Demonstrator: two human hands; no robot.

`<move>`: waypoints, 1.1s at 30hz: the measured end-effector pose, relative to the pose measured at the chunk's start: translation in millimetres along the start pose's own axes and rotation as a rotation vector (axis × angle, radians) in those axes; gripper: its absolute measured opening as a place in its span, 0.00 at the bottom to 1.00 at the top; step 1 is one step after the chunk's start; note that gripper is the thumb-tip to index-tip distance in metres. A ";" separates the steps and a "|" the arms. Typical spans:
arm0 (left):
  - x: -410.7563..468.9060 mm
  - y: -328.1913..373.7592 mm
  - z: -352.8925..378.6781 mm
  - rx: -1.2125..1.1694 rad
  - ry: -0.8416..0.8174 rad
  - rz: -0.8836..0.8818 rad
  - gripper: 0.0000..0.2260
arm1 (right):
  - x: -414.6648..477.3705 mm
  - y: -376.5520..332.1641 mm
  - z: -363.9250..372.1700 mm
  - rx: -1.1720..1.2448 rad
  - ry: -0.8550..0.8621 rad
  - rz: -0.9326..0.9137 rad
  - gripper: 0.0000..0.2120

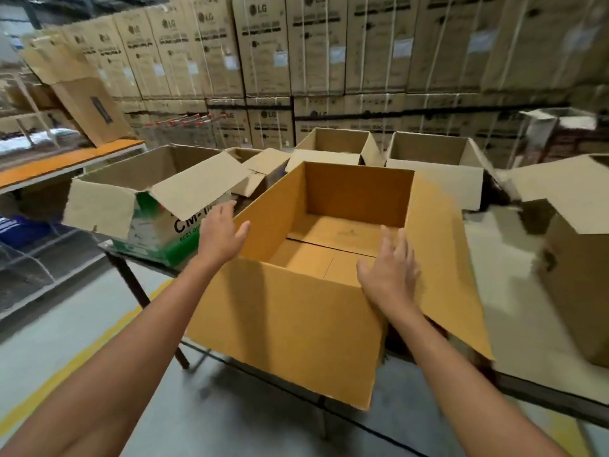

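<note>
Open brown cardboard box (296, 311) sits centre frame on the table (507, 291), with its near flap hanging down and its right flap folded out. Left hand (220, 234) is flat, fingers straight and spread, holding nothing, at the outer side of the box's left wall; contact can't be confirmed. Right hand (390, 275) is likewise flat and holding nothing over the near right corner; a green-printed box (155, 239) is just left, and LG cartons (316, 44) are stacked across the top of frame.

Warehouse packing area. Far wall is stacked LG cartons (316, 44), strapped, two tiers high. Open boxes (339, 143) crowd the bench (501, 324). Concrete floor with yellow line (82, 354); wire racks (29, 268) at left.
</note>
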State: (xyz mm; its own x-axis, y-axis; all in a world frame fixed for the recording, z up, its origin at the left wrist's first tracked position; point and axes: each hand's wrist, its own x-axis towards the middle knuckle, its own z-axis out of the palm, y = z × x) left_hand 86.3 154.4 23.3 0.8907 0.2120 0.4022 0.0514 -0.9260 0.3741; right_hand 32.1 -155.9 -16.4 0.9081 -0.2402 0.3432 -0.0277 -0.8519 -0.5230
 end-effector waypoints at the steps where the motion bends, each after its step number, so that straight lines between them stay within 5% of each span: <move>1: 14.1 -10.9 6.8 -0.007 -0.047 -0.085 0.28 | 0.7 1.6 4.6 -0.037 -0.003 0.087 0.40; 5: 56.7 -43.7 24.7 -0.282 -0.348 -0.493 0.25 | 0.6 5.7 10.1 -0.060 0.011 0.451 0.44; 9: 65.7 -67.4 26.0 -0.501 -0.585 -0.596 0.16 | -6.0 7.5 10.8 0.063 -0.070 0.769 0.45; 14: 36.4 -93.1 22.3 -0.650 -0.656 -0.740 0.11 | -14.6 2.8 7.2 0.094 -0.200 0.899 0.46; 16: 26.1 -96.0 14.8 -0.690 -0.662 -0.780 0.10 | -23.1 4.4 6.9 0.086 -0.253 0.887 0.40; 21: 2.3 -102.9 -1.4 -0.852 -0.660 -0.769 0.07 | -49.1 1.0 -6.0 0.287 -0.194 0.592 0.08; 33: 39.2 -54.0 -69.5 -0.847 -0.369 -0.528 0.06 | -19.2 -25.1 -76.2 0.368 -0.103 0.533 0.08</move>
State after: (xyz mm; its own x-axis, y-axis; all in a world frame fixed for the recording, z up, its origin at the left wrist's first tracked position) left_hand 87.0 234.4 76.8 0.9365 0.2841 -0.2057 0.2665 -0.1949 0.9439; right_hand -16.5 -165.3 49.6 0.8453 -0.5240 -0.1043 -0.3570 -0.4087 -0.8400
